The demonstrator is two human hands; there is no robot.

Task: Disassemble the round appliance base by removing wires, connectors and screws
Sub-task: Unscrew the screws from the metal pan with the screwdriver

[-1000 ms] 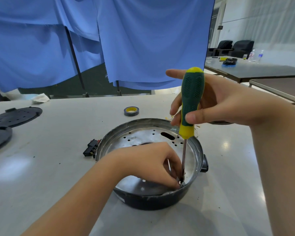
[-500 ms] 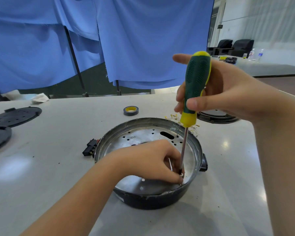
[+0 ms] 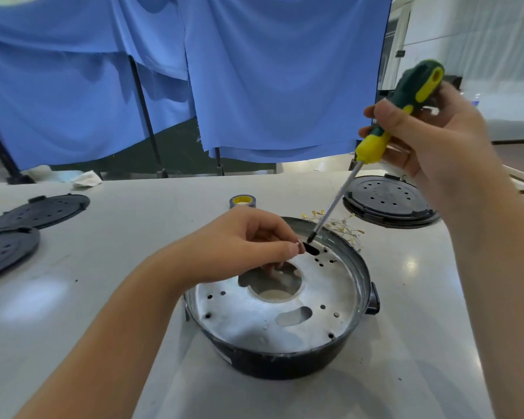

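— Metal base [image 3: 273,316] sits on the tabletop [image 3: 103,252]; what is the left hand [image 3: 242,240] pinching?
— Something tiny, too small to tell. Right hand [image 3: 436,140] grips the screwdriver [image 3: 384,128]; keep its tip steady while plucking.

White table [image 3: 103,297], round base [image 3: 285,361], black lids [image 3: 40,210], tape roll [image 3: 243,201]

Round black appliance base [image 3: 285,362] upright on table, perforated metal plate inside.

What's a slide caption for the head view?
Right hand lifts screwdriver tilted; left hand pinches over base.
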